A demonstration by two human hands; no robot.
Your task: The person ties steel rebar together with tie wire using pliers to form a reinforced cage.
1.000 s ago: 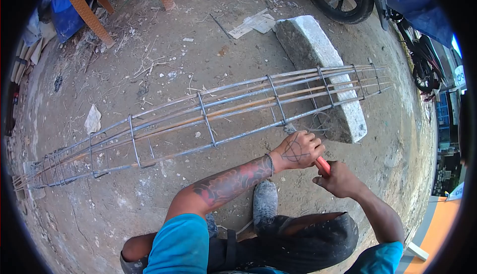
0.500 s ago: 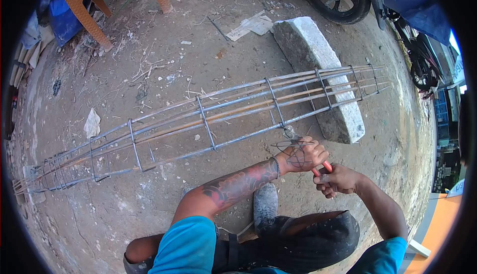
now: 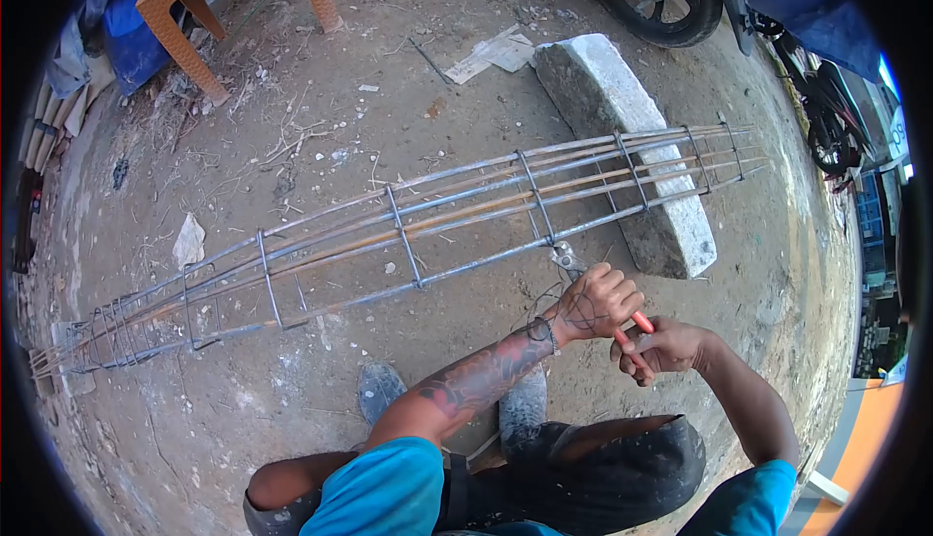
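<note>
A long rebar cage (image 3: 457, 201) of lengthwise bars and bent stirrups stretches across the ground. The steel jaws of red-handled pincers (image 3: 564, 256) meet its near bar at the foot of a stirrup. My left hand (image 3: 598, 301) is closed round the pincers just behind the jaws. Loops of thin dark tie wire (image 3: 581, 314) lie over that hand and trail towards the wrist; whether its fingers also pinch the wire is hidden. Lower right, my right hand (image 3: 666, 346) grips the red handles, which stand somewhat apart.
Under the cage's right part lies a pale concrete block (image 3: 632, 99). A motorcycle wheel (image 3: 685, 1) stands beyond it. An orange-brown plastic chair or table (image 3: 185, 50) is at the upper left. My shoe (image 3: 522, 402) is below the cage.
The pincer handles have spread further apart in my right hand. My left forearm has dropped slightly, and the wire loops hang lower. The view has shifted a little.
</note>
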